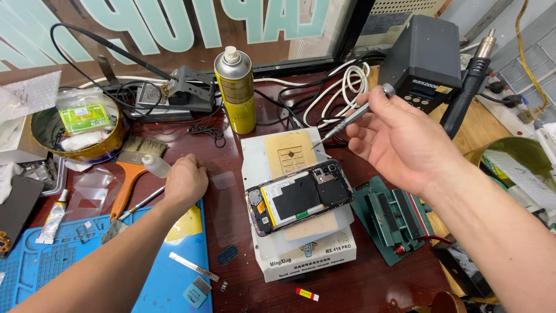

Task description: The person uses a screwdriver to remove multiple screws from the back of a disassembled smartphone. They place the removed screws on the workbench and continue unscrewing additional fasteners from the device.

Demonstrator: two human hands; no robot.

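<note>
An opened phone point(301, 196) with its back off lies face down on a white heating box point(301, 255), showing a black battery and circuit board. My right hand point(397, 139) is raised above and to the right of it, gripping a slim metal screwdriver point(353, 116) whose tip points down-left toward a tan pad point(291, 152) behind the phone. My left hand point(185, 179) rests on the brown table left of the phone, fingers curled down onto the surface; what it pinches, if anything, is hidden.
A yellow spray can point(236, 90) stands behind the box. A blue work mat point(87, 261) lies front left with small tools, a brush point(130, 174) and a tube. A green fixture point(394, 217) sits right of the box; a dark soldering station point(425, 58) and cables lie behind.
</note>
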